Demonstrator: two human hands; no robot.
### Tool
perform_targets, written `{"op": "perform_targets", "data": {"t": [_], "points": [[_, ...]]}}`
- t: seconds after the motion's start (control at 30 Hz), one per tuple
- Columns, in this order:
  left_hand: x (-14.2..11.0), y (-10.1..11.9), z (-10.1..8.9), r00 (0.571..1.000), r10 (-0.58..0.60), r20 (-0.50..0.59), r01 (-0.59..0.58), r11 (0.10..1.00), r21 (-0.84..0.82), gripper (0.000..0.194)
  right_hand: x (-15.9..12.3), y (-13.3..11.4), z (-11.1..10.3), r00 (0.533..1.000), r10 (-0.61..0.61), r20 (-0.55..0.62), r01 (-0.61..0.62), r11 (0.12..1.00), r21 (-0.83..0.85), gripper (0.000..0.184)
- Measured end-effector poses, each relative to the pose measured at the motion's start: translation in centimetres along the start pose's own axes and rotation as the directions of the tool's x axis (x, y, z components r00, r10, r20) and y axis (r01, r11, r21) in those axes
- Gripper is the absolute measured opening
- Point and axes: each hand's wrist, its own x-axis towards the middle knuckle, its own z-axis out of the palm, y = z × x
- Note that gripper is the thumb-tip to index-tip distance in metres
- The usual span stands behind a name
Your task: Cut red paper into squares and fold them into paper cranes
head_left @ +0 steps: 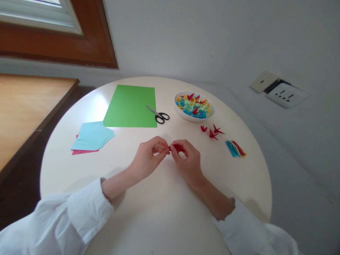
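Round white tabletop [159,219]; above it, left hand [147,159] and right hand [188,163] share a small folded red paper [170,148].

Fingertips of both grip it. Beyond the fingers, rightward, lie three red paper cranes [213,134]; ahead, black-handled scissors [159,116] overlap a green paper sheet [130,106]; farther right, an oval white bowl [195,119] of multicoloured folded paper [195,106].
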Motion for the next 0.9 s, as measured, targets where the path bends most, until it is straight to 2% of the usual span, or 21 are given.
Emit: {"op": "perform_targets", "data": {"t": [0.13, 0.23, 0.43, 0.6, 0.8, 0.9], "points": [[0.29, -0.14, 0.01, 0.997, -0.063, -0.047, 0.06, 0.996, -0.067, 0.007, 0.06, 0.39, -0.1, 0.995, 0.096, 0.004, -0.096, 0.99, 0.107, 0.006], [0.5, -0.22, 0.03, 0.995, -0.072, -0.068, 0.066, 0.994, -0.086, 0.01, 0.1, 0.51, -0.21, 0.994, 0.112, 0.014, -0.113, 0.983, 0.143, 0.009], [0.44, -0.69, 0.15, 0.999, -0.041, -0.035, 0.037, 0.995, -0.097, 0.015, 0.06, 0.38, -0.12, 0.996, 0.055, 0.076, -0.062, 0.993, 0.104, 0.006], [0.37, -0.82, -0.03, 1.0, -0.017, -0.025, 0.016, 0.999, -0.044, 0.011, -0.03, 0.37, -0.18, 0.994, 0.006, 0.106, -0.013, 0.998, 0.061, 0.006], [0.29, -0.62, -0.19, 0.999, 0.016, -0.048, -0.015, 1.0, 0.022, 0.01, 0.23, 0.07, -0.33, 0.992, -0.116, 0.055, 0.12, 0.991, -0.064, 0.007], [0.21, -0.53, -0.15, 0.998, 0.037, -0.055, -0.035, 0.998, 0.047, 0.012, 0.26, -0.04, -0.41, 0.991, -0.118, 0.066, 0.124, 0.989, -0.087, 0.008]]}}
